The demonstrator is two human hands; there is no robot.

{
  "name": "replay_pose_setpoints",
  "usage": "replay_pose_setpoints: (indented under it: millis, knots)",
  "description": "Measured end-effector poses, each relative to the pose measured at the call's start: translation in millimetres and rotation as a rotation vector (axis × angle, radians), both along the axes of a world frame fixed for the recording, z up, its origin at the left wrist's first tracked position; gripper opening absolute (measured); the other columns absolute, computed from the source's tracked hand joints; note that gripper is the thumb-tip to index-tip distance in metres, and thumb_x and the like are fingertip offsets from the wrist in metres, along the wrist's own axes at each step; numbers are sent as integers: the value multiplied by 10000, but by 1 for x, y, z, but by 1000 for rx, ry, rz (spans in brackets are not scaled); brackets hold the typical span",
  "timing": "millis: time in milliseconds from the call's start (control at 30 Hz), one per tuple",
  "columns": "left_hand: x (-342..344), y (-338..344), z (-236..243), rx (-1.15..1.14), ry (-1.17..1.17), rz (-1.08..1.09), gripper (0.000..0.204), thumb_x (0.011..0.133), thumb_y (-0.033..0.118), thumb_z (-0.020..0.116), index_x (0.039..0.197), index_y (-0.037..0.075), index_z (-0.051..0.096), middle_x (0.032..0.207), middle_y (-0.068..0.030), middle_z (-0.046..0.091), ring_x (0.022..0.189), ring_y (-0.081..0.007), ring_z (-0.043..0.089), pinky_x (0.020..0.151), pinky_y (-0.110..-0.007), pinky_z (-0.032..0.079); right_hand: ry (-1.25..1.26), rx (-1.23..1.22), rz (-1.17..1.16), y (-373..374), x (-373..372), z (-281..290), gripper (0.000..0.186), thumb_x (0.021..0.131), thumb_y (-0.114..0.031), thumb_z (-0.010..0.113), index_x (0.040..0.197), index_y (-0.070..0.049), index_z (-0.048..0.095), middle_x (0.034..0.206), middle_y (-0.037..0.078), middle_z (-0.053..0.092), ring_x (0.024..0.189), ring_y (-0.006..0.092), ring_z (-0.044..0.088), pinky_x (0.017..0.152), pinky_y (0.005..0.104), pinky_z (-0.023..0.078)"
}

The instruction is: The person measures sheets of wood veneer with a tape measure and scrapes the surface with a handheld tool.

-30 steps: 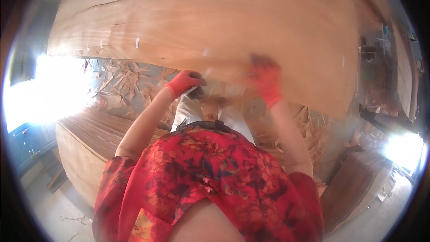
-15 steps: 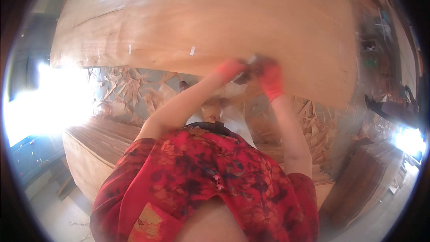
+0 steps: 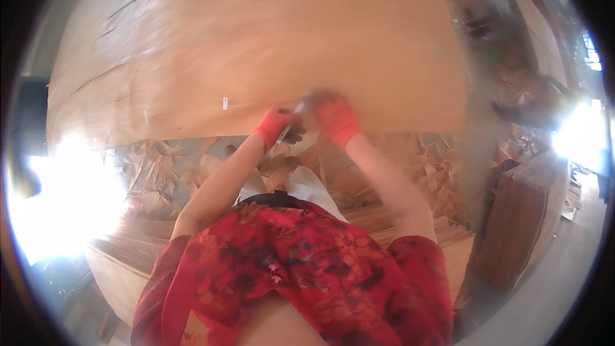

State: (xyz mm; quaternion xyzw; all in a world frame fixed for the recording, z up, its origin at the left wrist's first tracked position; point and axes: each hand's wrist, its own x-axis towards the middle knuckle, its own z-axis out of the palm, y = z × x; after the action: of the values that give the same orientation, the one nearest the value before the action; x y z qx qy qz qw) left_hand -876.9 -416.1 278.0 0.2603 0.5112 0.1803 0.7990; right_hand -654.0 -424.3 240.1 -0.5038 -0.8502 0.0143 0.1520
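My left hand (image 3: 277,125), in a red glove with a dark palm, is closed on a narrow pale object (image 3: 281,137), too small to identify, at the near edge of a large sheet of thin wood (image 3: 256,38). My right hand (image 3: 330,115), in a matching glove, is just to its right over the sheet, its fingers smeared by motion and meeting the top of something grey between the hands. Small white strips (image 3: 225,103) mark the sheet left of my hands, and long cracks run across its upper left.
Torn wood scraps (image 3: 154,166) litter the floor under the sheet. A stack of thin sheets (image 3: 118,263) is beside me at lower left. Another dark brown stack (image 3: 516,218) stands at the right, near blurred clutter (image 3: 525,99). Bright light glares at both sides.
Over the last half second both hands have moved left and a little down in the view. The sheet's near edge now appears lower and more level, and my view has shifted.
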Motion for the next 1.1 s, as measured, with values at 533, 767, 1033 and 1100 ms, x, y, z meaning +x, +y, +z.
replay_pose_setpoints:
  millis: [533,767,1033,1100]
  knots:
    - [-12,-11,-6,78,36,-33,270,902,191,685,999,-61,682,837,-197,735,621,-275,714,578,-371,593,-123,-90,133,-5,-7,5,441,898,-160,555,1330,-239,601,1480,20,523,1364,298,459,1005,490,413]
    - [-35,24,54,554,738,-743,165,877,118,592,879,2,710,762,-175,721,648,-235,719,635,-364,590,-170,-151,81,-7,-8,7,448,884,-237,602,1331,-197,588,1499,6,498,1372,295,450,1018,491,408]
    - [-110,-47,60,230,380,-119,167,908,151,638,973,14,709,811,-113,731,603,-180,675,572,-305,541,732,83,-708,-82,53,41,301,883,-132,689,1167,-56,624,1191,78,631,1138,255,576,940,389,476]
    - [-117,-71,44,387,447,-31,174,911,145,635,1008,22,711,829,-90,734,636,-164,677,595,-298,538,1090,43,-886,-110,85,11,252,920,-111,669,1163,-54,636,1152,37,646,1066,192,600,888,333,499]
